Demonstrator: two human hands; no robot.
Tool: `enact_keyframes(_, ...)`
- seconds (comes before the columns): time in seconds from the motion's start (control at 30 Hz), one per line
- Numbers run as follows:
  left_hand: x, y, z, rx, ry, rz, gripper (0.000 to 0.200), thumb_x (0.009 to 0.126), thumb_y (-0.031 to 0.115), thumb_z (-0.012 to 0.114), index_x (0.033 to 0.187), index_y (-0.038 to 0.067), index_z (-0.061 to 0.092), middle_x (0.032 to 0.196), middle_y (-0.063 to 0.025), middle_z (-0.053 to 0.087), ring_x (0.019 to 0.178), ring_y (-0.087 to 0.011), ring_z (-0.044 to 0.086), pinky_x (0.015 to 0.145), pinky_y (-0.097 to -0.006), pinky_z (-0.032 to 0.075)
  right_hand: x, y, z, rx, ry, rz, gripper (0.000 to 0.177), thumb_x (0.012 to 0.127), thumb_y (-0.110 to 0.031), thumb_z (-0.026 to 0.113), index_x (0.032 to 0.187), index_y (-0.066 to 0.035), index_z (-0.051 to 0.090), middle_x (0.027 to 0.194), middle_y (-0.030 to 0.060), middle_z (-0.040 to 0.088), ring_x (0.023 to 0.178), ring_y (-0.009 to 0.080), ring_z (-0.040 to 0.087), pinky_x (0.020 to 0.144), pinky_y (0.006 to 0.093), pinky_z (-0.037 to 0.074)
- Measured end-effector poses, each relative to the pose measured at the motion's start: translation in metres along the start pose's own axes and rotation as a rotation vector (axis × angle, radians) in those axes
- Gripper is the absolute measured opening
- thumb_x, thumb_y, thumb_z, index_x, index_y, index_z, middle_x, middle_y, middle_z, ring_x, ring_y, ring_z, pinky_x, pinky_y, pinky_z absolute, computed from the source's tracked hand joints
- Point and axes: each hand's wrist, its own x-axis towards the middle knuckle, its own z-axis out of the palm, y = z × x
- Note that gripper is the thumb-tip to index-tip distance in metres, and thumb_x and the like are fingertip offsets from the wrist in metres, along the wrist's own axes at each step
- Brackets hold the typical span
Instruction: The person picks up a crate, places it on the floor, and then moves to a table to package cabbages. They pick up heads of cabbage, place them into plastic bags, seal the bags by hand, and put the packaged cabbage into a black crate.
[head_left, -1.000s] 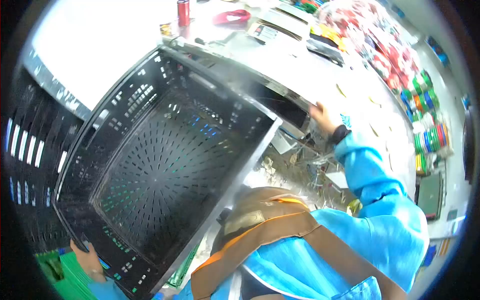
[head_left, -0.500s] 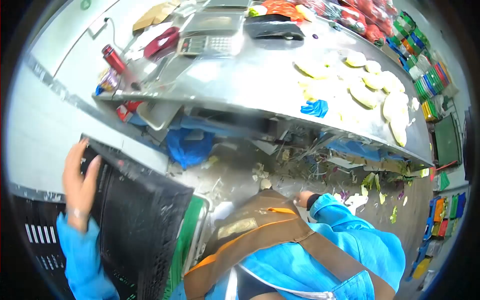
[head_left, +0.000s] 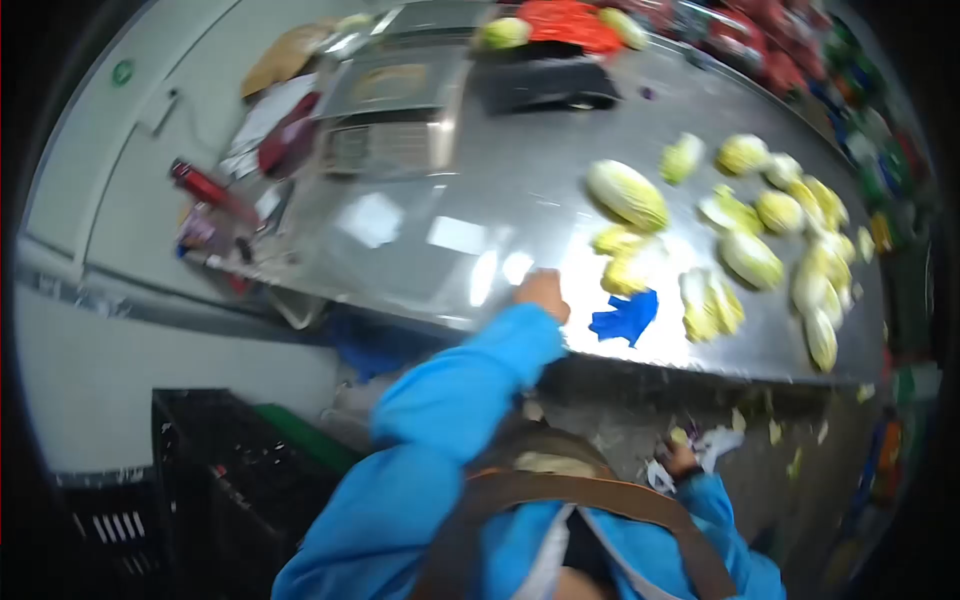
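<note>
My left hand [head_left: 545,294] is at the front edge of the steel table [head_left: 520,215], its fingers curled and partly hidden from view. Just to its right on the tabletop lies a crumpled blue glove or cloth [head_left: 627,317]. Yellow-green cabbage leaves [head_left: 632,264] and a whole napa cabbage [head_left: 627,194] lie behind that. My right hand [head_left: 682,460] hangs low at my right side, below the table edge, small and blurred; whether it holds anything is unclear. Several more cabbages [head_left: 750,259] are spread over the right part of the table.
Black crates [head_left: 235,470] stand on the floor at the left. A scale [head_left: 385,90], a red bottle [head_left: 212,192] and a black bag [head_left: 545,80] are on the table's far and left parts. Leaf scraps and a white plastic piece [head_left: 718,443] lie on the floor at right.
My left hand has let go of the black crate at the left and moved right to the table edge. My right hand has shifted right and down. The view has turned up toward the tabletop.
</note>
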Motion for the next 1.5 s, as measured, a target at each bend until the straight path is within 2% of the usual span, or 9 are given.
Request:
enact_keyframes(0.47,0.025,-0.023,0.009,0.263,-0.187,-0.008,0.014,0.07,0.012,0.057,0.075,0.002,0.066,0.081,-0.0189,0.061,0.081,-0.0337,0.059,0.074,-0.0404,0.048,0.079,0.076,-0.204,0.211,0.679,-0.069,0.025,0.078,-0.005,0.059,0.103,0.0,0.057,0.082,0.0089,0.063,0.072,0.0152,0.059,0.067,0.0282,0.048)
enact_keyframes(0.53,0.012,0.003,-0.022,0.079,-0.121,-0.03,0.018,0.07,0.016,0.063,0.082,0.004,0.067,0.1,-0.0213,0.059,0.09,-0.0364,0.058,0.079,-0.0416,0.047,0.111,0.042,-0.267,0.073,0.735,-0.183,0.044,0.072,-0.012,0.068,0.112,-0.004,0.053,0.103,0.014,0.06,0.091,0.0283,0.06,0.076,0.0343,0.049)
enact_keyframes(0.87,-0.013,0.016,-0.041,0.453,-0.077,-0.197,0.02,0.07,0.011,0.06,0.087,0.004,0.069,0.113,-0.0167,0.052,0.102,-0.0361,0.047,0.089,-0.0392,0.04,0.263,0.048,-0.344,-0.565,0.248,-0.494,0.112,0.041,-0.029,0.085,0.137,-0.02,0.027,0.128,0.0215,0.042,0.112,0.0398,0.044,0.095,0.0439,0.037)
enact_keyframes(1.0,-0.025,-0.014,-0.039,0.762,-0.225,-0.235,0.022,0.072,0.009,0.057,0.09,0.003,0.067,0.106,-0.0132,0.055,0.099,-0.033,0.05,0.086,-0.0366,0.042,0.266,0.035,-0.348,-0.434,0.231,-0.436,0.102,0.045,-0.023,0.082,0.135,-0.018,0.033,0.125,0.0213,0.045,0.112,0.0385,0.046,0.095,0.0407,0.038)
enact_keyframes(1.1,-0.012,-0.007,-0.062,0.61,-0.24,-0.457,0.025,0.075,0.009,0.054,0.097,0.003,0.064,0.097,-0.0152,0.06,0.091,-0.0337,0.057,0.075,-0.0394,0.049,0.276,0.051,-0.351,0.347,0.028,-0.554,0.084,0.064,-0.028,0.073,0.135,-0.006,0.032,0.126,0.0169,0.047,0.114,0.0317,0.047,0.097,0.0375,0.038)
enact_keyframes(1.17,-0.011,-0.013,-0.078,0.414,0.337,-0.124,0.038,0.072,0.005,0.055,0.11,0.004,0.055,0.095,-0.0168,0.06,0.089,-0.0345,0.059,0.078,-0.0432,0.047,0.252,0.035,-0.356,1.04,-0.412,-0.326,0.083,0.069,-0.036,0.069,0.135,-0.002,0.031,0.126,0.0165,0.047,0.113,0.0309,0.048,0.096,0.0397,0.04)
enact_keyframes(1.23,-0.014,-0.002,-0.068,0.419,0.144,-0.288,0.039,0.071,0.007,0.057,0.11,0.006,0.055,0.099,-0.0167,0.06,0.091,-0.0354,0.058,0.079,-0.0434,0.047,0.238,0.022,-0.33,1.635,-0.627,-0.275,0.088,0.068,-0.043,0.067,0.136,-0.003,0.03,0.13,0.021,0.043,0.113,0.0336,0.049,0.097,0.0431,0.04)
enact_keyframes(1.4,-0.031,-0.009,-0.042,0.285,-0.035,-0.389,0.056,0.067,0.006,0.057,0.122,0.011,0.049,0.116,-0.0133,0.056,0.1,-0.0311,0.056,0.081,-0.0409,0.048,0.284,-0.091,-0.31,1.55,-0.625,-0.392,0.08,0.073,-0.047,0.058,0.134,-0.002,0.033,0.127,0.0229,0.045,0.106,0.0361,0.053,0.092,0.0442,0.044)
enact_keyframes(1.5,-0.04,0.008,-0.086,0.193,-0.011,-0.508,0.059,0.066,0.001,0.053,0.124,0.011,0.048,0.124,-0.0083,0.052,0.098,-0.0312,0.057,0.081,-0.0395,0.048,0.306,-0.23,-0.332,0.982,-0.664,-0.713,0.062,0.077,-0.018,0.064,0.13,0.0,0.036,0.116,0.0121,0.053,0.103,0.0226,0.054,0.087,0.035,0.045)
